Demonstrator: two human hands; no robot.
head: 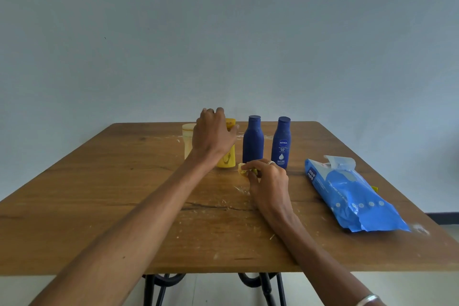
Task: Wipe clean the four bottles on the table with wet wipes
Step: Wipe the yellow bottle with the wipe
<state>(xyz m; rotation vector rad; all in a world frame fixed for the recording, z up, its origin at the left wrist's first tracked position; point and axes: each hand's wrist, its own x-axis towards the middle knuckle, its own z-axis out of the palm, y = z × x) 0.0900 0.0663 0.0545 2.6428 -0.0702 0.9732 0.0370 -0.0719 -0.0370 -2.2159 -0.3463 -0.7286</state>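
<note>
Several bottles stand in a row near the far edge of the wooden table [99, 206]. A pale cream bottle [188, 140] is on the left, then a yellow bottle [228, 158], then two dark blue bottles [252, 141] [281, 143]. My left hand [212, 131] is wrapped around the upper part of the yellow bottle and hides most of it. My right hand [269, 180] rests on the table just in front of the blue bottles and pinches a crumpled, yellow-stained wet wipe [243, 170].
A blue pack of wet wipes [352, 196] lies on the right side of the table with its flap lifted. White smears and crumbs mark the tabletop around the middle. A plain wall stands behind the table's far edge.
</note>
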